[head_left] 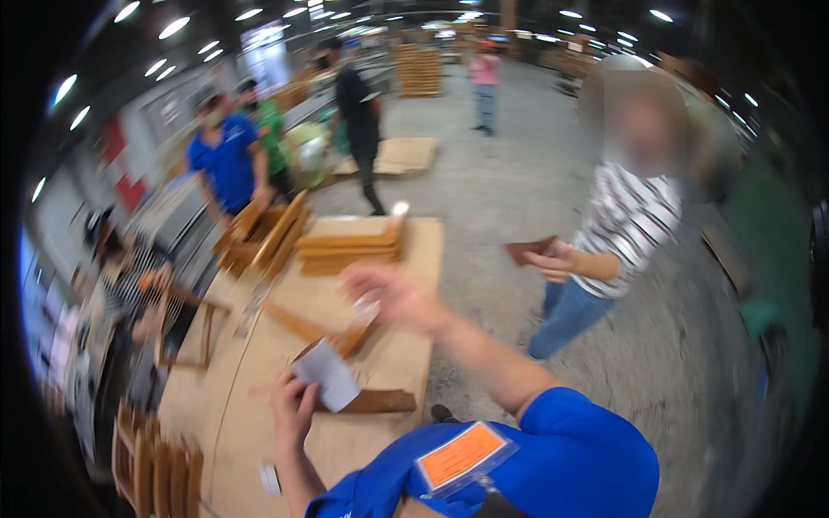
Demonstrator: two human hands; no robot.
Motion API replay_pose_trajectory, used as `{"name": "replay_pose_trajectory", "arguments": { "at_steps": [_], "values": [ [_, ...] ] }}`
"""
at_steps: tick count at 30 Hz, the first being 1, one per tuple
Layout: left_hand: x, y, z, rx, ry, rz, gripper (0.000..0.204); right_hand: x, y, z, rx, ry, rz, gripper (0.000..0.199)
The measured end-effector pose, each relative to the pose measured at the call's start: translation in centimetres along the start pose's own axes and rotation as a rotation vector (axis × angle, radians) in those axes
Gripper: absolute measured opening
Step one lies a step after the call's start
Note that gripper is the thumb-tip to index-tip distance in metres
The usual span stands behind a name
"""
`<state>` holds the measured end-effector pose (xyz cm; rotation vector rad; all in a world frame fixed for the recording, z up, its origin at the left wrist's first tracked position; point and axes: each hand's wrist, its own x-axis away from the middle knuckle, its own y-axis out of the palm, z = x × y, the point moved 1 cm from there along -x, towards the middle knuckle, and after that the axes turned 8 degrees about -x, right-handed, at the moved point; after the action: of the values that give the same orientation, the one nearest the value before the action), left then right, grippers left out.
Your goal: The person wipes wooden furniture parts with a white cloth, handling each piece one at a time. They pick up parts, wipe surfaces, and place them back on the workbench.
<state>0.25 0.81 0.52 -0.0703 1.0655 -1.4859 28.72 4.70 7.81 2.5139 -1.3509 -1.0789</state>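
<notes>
My left hand (295, 404) is closed on a pale sheet of paper (326, 374), thumb on top. Beneath the sheet lies a brown wooden piece (376, 401), its left end hidden. My right hand (397, 295) is stretched out over the table, blurred, with its fingers apart. Just below that hand is an angled wooden frame piece (298, 323), with a whitish patch where its arms meet. No object shows in the right hand's grasp.
Stacked wooden parts (350, 250) and wooden frames (268, 233) sit at the table's (250, 406) far end. More frames (160, 466) stand lower left. A person in a striped shirt (626, 224) holds a brown piece at right. Several other people work beyond the table.
</notes>
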Motion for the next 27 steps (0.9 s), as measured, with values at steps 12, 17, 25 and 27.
{"name": "replay_pose_trajectory", "arguments": {
  "at_steps": [12, 17, 25, 27],
  "values": [
    [-0.5, 0.2, 1.3, 0.019, -0.006, -0.067, 0.012, 1.8, 2.1, 11.3, 0.126, 0.302, 0.091, 0.020],
    [0.2, 0.7, 0.5, 0.055, -0.082, -0.074, 0.017, 1.9, 3.0, 11.9, 0.140, 0.232, 0.157, 0.019],
    [0.7, 0.6, 0.1, 0.039, -0.038, -0.047, 0.014, 2.4, 1.8, 14.0, 0.067, 0.180, 0.098, 0.019],
    [0.5, 0.7, 0.2, 0.017, -0.012, -0.052, 0.013, 2.4, -0.5, 13.2, 0.174, 0.378, 0.009, 0.027]
  ]
}}
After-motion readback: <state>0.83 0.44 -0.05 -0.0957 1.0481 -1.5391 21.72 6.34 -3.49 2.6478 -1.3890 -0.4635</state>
